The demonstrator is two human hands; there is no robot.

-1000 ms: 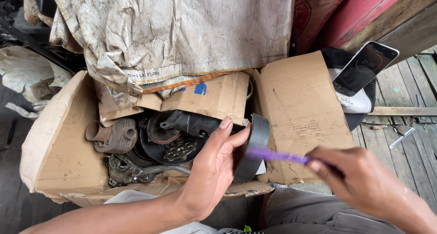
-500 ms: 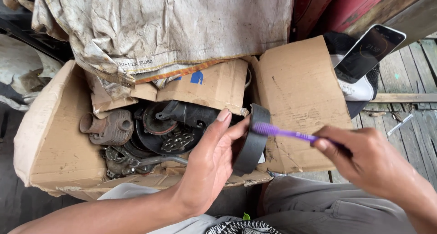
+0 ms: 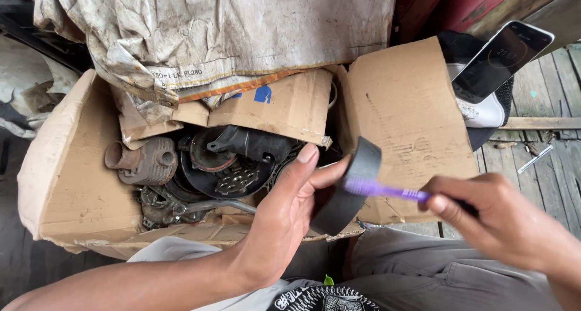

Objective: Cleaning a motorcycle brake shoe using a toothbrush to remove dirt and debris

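Note:
My left hand (image 3: pixel 284 217) grips a curved dark grey part (image 3: pixel 350 184), shaped like a brake shoe, and holds it upright over the near edge of an open cardboard box (image 3: pixel 66 184). My right hand (image 3: pixel 502 220) holds a purple toothbrush (image 3: pixel 387 191) by its handle. The brush head lies against the inner face of the curved part. Both hands hover above my lap, in grey trousers.
The box holds greasy engine parts: a finned metal cylinder (image 3: pixel 142 161), a round black cover (image 3: pixel 233 165) and small metal pieces. A dirty cloth sack (image 3: pixel 242 32) drapes over the box's far side. A phone (image 3: pixel 502 59) rests on a white shoe at the upper right, on wooden planks.
The view has shifted a little. My right hand has drawn the toothbrush along the curved part, which my left hand keeps holding in about the same place.

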